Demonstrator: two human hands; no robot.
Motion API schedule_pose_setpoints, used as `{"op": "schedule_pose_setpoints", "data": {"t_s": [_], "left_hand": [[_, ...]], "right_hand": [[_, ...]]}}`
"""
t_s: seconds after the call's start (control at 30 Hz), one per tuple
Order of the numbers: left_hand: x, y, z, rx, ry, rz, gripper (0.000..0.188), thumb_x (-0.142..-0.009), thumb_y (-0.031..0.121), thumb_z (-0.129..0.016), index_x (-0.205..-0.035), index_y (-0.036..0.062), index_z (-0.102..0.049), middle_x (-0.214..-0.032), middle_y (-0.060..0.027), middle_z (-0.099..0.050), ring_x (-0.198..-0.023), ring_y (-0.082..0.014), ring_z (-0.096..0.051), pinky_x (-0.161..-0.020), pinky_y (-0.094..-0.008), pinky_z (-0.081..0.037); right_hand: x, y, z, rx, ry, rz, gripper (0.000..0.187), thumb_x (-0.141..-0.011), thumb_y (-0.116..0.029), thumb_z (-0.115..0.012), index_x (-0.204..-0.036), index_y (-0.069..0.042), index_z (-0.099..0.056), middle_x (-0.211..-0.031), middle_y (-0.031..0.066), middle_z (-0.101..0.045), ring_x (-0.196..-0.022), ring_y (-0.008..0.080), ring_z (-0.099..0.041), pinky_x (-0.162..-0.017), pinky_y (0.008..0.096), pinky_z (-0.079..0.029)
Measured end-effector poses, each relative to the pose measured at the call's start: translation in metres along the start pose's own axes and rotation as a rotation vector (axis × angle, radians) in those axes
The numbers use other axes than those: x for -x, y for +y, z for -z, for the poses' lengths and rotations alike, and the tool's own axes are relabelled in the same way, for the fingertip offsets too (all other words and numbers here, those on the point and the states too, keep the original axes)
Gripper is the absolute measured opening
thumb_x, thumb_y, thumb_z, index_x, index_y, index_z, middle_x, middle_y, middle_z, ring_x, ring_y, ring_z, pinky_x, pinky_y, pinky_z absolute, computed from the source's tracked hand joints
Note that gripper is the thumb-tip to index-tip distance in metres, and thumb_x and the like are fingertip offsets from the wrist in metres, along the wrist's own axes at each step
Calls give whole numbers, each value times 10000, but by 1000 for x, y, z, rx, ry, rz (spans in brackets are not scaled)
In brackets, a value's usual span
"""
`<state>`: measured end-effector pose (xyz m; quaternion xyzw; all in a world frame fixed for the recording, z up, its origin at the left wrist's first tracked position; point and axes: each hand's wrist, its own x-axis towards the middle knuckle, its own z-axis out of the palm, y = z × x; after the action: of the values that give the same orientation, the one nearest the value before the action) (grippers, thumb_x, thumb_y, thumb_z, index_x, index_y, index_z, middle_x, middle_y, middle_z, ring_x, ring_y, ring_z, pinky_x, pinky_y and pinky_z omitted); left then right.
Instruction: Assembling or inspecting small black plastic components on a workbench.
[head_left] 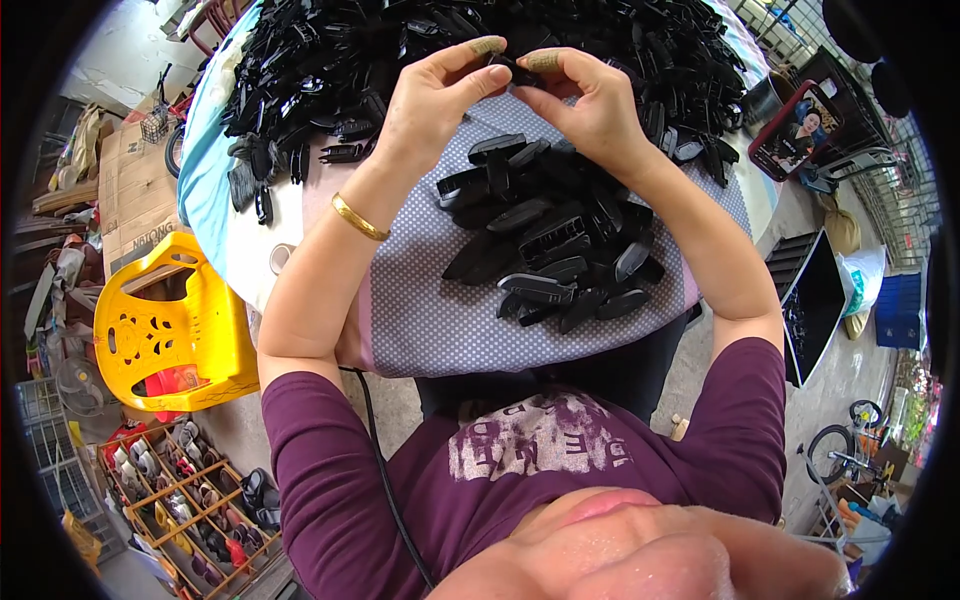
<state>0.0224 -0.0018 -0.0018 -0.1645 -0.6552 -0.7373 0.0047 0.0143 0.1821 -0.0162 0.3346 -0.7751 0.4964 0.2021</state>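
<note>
My left hand [425,105] and my right hand [595,105] meet over the far part of the table, fingers pinched together. Between their fingertips is a small black plastic piece [520,76], mostly covered by the fingers; its exact kind cannot be made out. Tan wraps cover a finger of each hand, and a gold bangle [360,217] circles my left wrist. Nearer to me, between my forearms, lies a loose pile of long black plastic pieces [550,235] on a grey dotted cloth [410,290]. Beyond my hands spreads a much larger heap of similar glossy black pieces [320,70].
A yellow plastic chair [215,340] stands at the left of the table, near a cardboard box [140,190]. Lower left is a wooden rack [190,510] of shoes. To the right are a black crate [805,305] and a blue crate [900,310]. A black cord [375,440] runs beside me.
</note>
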Motion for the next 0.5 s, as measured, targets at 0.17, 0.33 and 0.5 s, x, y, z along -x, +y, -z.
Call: {"op": "schedule_pose_setpoints", "data": {"t_s": [0.17, 0.33, 0.5], "left_hand": [[1, 1, 3, -82, 1, -40, 246, -828, 64, -644, -1070, 19, -647, -920, -50, -661, -810, -80, -591, -755, -193, -475], [3, 3, 1, -158, -82, -165, 211, -835, 72, -635, -1038, 15, -657, -905, -32, -664, -812, -72, -583, -748, -193, -469], [3, 14, 6, -225, -92, -107, 216, -827, 62, -633, -1035, 7, -655, -864, -35, -664, -777, -72, -585, -722, -196, -473]], "right_hand": [[-1, -4, -4, -82, -36, -142, 260, -777, -122, -718, -973, 23, -627, -785, 40, -634, -716, 77, -593, -662, 217, -502], [2, -4, 0, -37, -197, -170, 253, -772, -169, -728, -912, 22, -637, -683, 8, -599, -614, 61, -501, -558, 216, -429], [-12, -8, 12, 108, -442, -204, 332, -720, -265, -746, -934, -25, -664, -741, 128, -634, -630, 210, -588, -603, 292, -473]]}}
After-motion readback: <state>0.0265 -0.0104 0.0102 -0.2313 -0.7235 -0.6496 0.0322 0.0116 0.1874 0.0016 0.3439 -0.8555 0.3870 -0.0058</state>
